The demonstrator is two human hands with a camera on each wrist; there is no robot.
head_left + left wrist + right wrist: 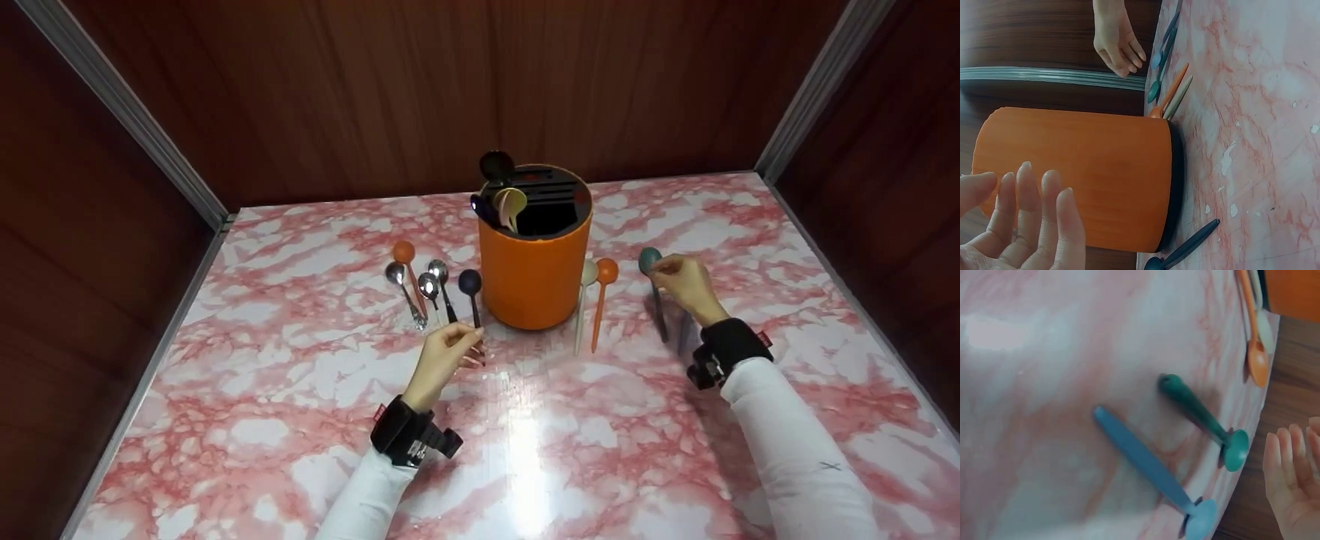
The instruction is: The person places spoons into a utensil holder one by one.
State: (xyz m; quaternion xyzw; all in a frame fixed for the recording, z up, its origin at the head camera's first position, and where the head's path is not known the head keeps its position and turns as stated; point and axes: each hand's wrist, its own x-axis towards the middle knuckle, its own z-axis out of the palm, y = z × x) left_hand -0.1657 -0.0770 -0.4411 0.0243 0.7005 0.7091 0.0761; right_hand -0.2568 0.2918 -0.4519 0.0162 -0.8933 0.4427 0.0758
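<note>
Hands both low over marble worktop (525,450). Right hand (684,283) w/ fingers relaxed, holding nothing, just right of teal spoon (651,279), touching or nearly. Spoon's long axis runs near–far, bowl at far end, blue spoon (1148,467) beside it. Left hand (444,354) loosely curled, empty, at near tip of navy spoon (472,294), left of orange holder (534,277).
</note>
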